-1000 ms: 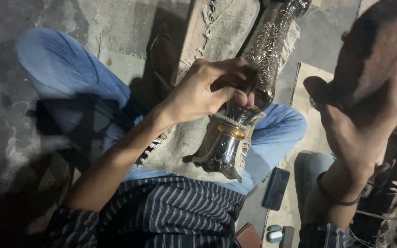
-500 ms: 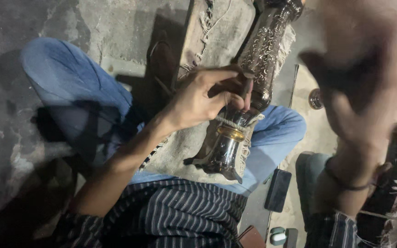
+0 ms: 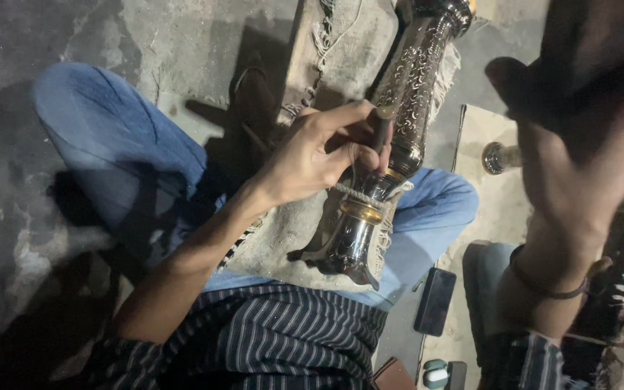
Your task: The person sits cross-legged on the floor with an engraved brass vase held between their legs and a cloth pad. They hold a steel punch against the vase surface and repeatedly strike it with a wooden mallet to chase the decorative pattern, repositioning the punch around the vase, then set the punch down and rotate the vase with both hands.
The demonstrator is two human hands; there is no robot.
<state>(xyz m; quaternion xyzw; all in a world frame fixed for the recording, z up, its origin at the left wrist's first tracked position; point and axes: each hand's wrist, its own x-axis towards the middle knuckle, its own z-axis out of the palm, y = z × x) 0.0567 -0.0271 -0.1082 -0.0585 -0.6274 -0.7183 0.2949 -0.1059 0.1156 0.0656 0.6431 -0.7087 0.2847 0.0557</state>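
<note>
Head view looks straight down on a seated person in a striped shirt (image 3: 269, 339) and blue jeans (image 3: 110, 152), and the tall engraved metal vase (image 3: 391, 137) lying across the lap serves as the landmark. Nearest the viewer, below the vase's flared foot, a dark phone (image 3: 435, 301) lies on the floor. The vase rests slantwise on a frayed grey cloth (image 3: 283, 231) spread over the thigh, foot toward the body, mouth pointing away. The left hand (image 3: 319, 152) sits against the vase's waist, fingers pinched around a slim chisel-like tool (image 3: 382, 126) whose tip meets the patterned surface. To the right of the vase the right hand (image 3: 572, 123) is raised high and blurred; whether it grips anything I cannot tell. Beyond it, a small shiny metal piece (image 3: 498, 157) stands on a pale board (image 3: 485, 217), and a wooden plank (image 3: 305, 50) lies on the concrete past the vase's neck. To my eye, good work here means a steady tool, a vase bedded firmly in the cloth, and light, even strokes.
</note>
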